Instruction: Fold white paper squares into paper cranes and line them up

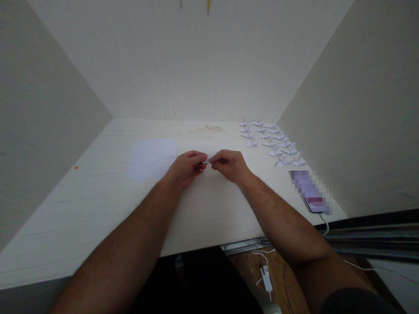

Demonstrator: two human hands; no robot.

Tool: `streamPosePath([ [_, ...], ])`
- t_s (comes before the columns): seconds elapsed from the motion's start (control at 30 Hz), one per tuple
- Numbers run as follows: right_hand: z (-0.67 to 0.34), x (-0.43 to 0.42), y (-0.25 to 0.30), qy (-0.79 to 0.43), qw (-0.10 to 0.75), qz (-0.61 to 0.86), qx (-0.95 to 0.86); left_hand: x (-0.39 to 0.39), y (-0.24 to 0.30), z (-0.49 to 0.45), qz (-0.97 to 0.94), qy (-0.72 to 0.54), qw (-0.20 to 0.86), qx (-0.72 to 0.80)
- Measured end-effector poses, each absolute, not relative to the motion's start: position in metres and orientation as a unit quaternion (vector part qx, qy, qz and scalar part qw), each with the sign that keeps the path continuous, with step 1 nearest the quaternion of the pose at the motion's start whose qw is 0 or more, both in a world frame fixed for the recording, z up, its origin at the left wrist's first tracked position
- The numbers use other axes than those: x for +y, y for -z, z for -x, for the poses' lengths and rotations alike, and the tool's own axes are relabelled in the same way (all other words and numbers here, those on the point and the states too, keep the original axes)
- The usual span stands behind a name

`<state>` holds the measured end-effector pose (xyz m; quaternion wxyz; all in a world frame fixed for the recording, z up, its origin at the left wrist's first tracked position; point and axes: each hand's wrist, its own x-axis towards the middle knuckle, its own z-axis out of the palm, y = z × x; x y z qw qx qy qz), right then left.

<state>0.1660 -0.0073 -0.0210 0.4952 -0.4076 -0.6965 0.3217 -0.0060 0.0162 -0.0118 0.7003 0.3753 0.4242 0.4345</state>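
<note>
Between my two hands, above the middle of the white table, is a small piece of folded white paper (208, 159). My left hand (187, 168) pinches its left end between thumb and fingers. On the other side, the fingertips of my right hand (231, 165) are closed on its right end. Much of the paper is hidden by my fingers, so its exact folded shape cannot be made out. Several flat sheets of white paper (150, 152) lie just left of my left hand.
Rows of several folded paper cranes (262, 136) stand at the back right. A phone (309, 192) with a white cable lies near the right wall. The table (209, 218) is enclosed by walls on three sides. Below its front edge, a white power adapter (266, 278) is visible.
</note>
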Motion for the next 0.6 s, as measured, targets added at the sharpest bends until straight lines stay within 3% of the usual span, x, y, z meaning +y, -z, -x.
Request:
streamPosePath([
  [0.4, -0.155, 0.0, 0.022, -0.436, 0.593, 0.451, -0.505, 0.016, 0.019, 0.005, -0.404, -0.466, 0.686, 0.386],
  [0.6, -0.153, -0.003, 0.016, -0.443, 0.56, 0.486, -0.504, 0.015, 0.02, 0.004, -0.449, -0.464, 0.66, 0.385],
])
